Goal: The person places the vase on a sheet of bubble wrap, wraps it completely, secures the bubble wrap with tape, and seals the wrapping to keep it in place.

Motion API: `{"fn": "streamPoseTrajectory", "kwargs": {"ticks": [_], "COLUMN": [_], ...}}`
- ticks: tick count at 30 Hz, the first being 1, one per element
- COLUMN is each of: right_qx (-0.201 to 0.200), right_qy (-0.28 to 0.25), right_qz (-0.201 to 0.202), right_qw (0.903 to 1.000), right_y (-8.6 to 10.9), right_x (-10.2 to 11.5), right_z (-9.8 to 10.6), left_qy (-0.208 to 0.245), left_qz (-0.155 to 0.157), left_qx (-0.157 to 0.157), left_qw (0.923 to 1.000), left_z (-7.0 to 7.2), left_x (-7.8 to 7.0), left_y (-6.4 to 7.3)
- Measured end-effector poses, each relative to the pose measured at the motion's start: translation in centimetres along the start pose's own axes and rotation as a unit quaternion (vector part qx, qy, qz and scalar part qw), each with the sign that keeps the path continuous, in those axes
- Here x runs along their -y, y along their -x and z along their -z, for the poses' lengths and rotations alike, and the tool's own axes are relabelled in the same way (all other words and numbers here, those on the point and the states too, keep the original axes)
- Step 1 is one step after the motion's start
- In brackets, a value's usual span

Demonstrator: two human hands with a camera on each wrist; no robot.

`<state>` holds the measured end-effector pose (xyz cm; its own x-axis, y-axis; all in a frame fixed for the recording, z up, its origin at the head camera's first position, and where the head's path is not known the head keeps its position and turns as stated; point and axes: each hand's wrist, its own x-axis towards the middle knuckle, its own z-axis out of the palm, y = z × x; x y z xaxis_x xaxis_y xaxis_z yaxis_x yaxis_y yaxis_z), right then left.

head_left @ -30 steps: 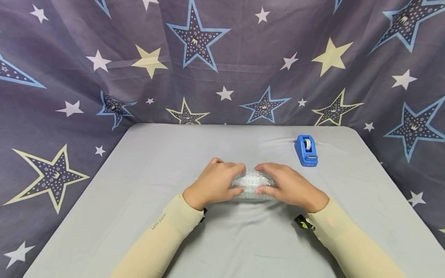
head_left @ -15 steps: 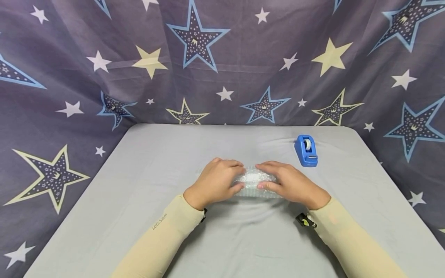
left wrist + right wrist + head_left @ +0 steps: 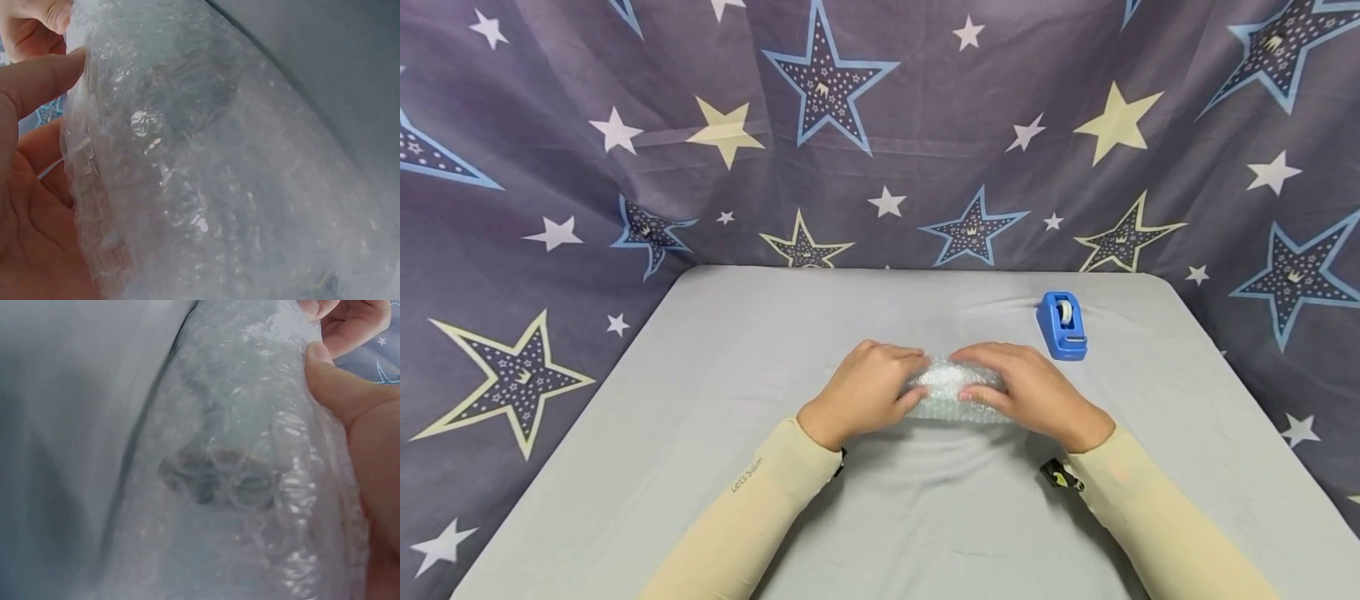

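Observation:
A rolled bundle of clear bubble wrap point(image 3: 946, 400) lies across the middle of the table in the head view. My left hand point(image 3: 863, 392) grips its left part, thumb on the near side and fingers over the far side. From the right, my right hand point(image 3: 1033, 392) grips it the same way. Close up in the left wrist view, the bubble wrap point(image 3: 200, 175) fills most of the picture, layered and glossy. Through the bubble wrap point(image 3: 237, 412) in the right wrist view shows a dark, blurred shape point(image 3: 219, 478); its kind cannot be made out.
A blue tape dispenser point(image 3: 1062, 327) with a white roll stands at the back right, beyond my right hand. The table point(image 3: 737, 375) has a light grey cloth with a few creases. A star-patterned curtain point(image 3: 895, 117) hangs behind and along both sides.
The bubble wrap bundle has shifted slightly away from me, its near edge now a little farther back. My right thumb has moved slightly up and right; the left hand has barely moved.

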<state>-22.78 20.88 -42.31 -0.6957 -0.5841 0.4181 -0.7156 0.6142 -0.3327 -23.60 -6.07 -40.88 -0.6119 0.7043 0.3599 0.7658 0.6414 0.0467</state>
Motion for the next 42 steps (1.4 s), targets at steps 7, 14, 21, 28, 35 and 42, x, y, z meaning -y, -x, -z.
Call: {"fn": "streamPoseTrajectory", "kwargs": {"ticks": [7,14,21,28,35,42], "right_qx": [0.015,0.025,0.036,0.039,0.028,-0.002], "right_qy": [-0.013,-0.009,-0.014,-0.013,-0.006,0.009], "right_qz": [-0.033,-0.037,-0.035,-0.039,-0.034,-0.003], "right_qw": [0.9993,0.9989,0.9986,0.9984,0.999,1.0], "right_y": [0.2,0.15,0.1,0.2,0.22,0.09], "right_x": [0.13,0.43,0.6,0.7,0.45,-0.2], "right_z": [-0.04,0.05,0.25,0.43,0.54,0.52], "left_qy": [0.007,-0.011,-0.006,0.031,0.043,0.048], "left_qz": [-0.029,-0.032,-0.032,-0.042,-0.046,-0.053], "left_qx": [-0.013,-0.009,0.0,-0.018,-0.039,-0.073], "left_qw": [0.9995,0.9994,0.9995,0.9985,0.9972,0.9947], "left_z": [-0.32,-0.32,-0.16,0.17,0.18,-0.28], "left_x": [0.27,0.15,0.01,-0.1,-0.08,-0.03], "left_y": [-0.06,-0.02,0.11,0.08,-0.02,-0.09]}}
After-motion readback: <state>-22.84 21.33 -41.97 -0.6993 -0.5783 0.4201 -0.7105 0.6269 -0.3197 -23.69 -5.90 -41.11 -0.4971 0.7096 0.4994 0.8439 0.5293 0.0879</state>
